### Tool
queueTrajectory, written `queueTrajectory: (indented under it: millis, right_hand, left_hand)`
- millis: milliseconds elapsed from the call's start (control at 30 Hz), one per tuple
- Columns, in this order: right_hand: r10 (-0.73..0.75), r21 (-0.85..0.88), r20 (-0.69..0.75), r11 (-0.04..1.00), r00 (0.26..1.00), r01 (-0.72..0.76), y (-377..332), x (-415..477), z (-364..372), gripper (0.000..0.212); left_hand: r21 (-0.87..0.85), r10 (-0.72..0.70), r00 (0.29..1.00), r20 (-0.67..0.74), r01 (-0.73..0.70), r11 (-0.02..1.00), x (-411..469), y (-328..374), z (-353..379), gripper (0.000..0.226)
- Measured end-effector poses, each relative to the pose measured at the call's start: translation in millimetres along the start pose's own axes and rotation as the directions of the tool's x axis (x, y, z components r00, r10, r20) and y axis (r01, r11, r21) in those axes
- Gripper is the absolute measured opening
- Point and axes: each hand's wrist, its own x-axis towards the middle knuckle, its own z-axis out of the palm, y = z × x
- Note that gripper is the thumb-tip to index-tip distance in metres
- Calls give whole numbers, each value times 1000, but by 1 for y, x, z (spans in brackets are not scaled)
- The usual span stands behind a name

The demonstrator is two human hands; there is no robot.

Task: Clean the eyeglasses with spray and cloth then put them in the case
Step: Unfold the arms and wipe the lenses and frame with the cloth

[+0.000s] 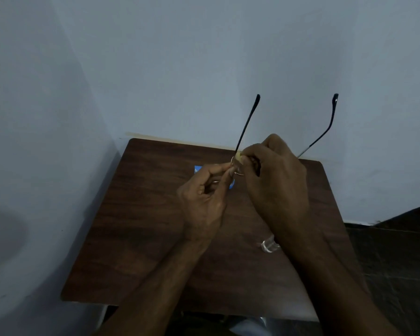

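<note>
Thin dark-armed eyeglasses are held above the brown table, their two temple arms pointing up toward the wall. My left hand pinches the rim of one lens at its left edge. My right hand curls over the front of the frame and pinches a small yellow cloth against that lens. A blue object lies flat on the table behind my left hand, mostly hidden. A small clear spray bottle lies on the table beside my right forearm.
The table stands in a corner, with pale blue walls to the left and behind. Dark floor shows to the right of the table.
</note>
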Motion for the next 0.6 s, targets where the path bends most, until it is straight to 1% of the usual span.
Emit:
queueTrajectory:
  millis: [67, 133, 200, 300, 333, 433, 500, 600]
  right_hand:
    - [-11, -24, -9, 1000, 1000, 11, -2, -1, 0, 6]
    - [-12, 25, 41, 1000, 999, 11, -4, -8, 0, 1]
    - [1, 45, 66, 999, 998, -4, 0, -14, -2, 3]
    - [-8, -10, 10, 1000, 1000, 8, 7, -14, -8, 6]
    - [-15, -5, -14, 1000, 1000, 15, 7, -14, -8, 7]
    - [-18, 103, 7, 994, 1000, 17, 2, -19, -6, 9]
    - [-27, 111, -7, 993, 1000, 27, 4, -24, -7, 9]
    - [-1, 60, -95, 998, 995, 6, 18, -28, -15, 8]
  left_hand:
    - [-19, -12, 1000, -7, 12, 1000, 1, 0, 1, 18]
    - [-21, -31, 999, -18, 31, 999, 3, -2, -1, 21]
    - [-8, -41, 999, -27, 41, 999, 4, -3, -2, 25]
    - [4, -28, 999, -41, 28, 1000, 5, -1, 1, 23]
    - [-1, -23, 999, -38, 23, 1000, 5, 2, 3, 21]
    - [-17, -24, 999, -34, 24, 1000, 6, 6, 4, 22]
    - [-30, -55, 998, -44, 53, 998, 5, 7, 4, 21]
    - [-64, -107, 992, -63, 103, 993, 5, 7, 5, 22]
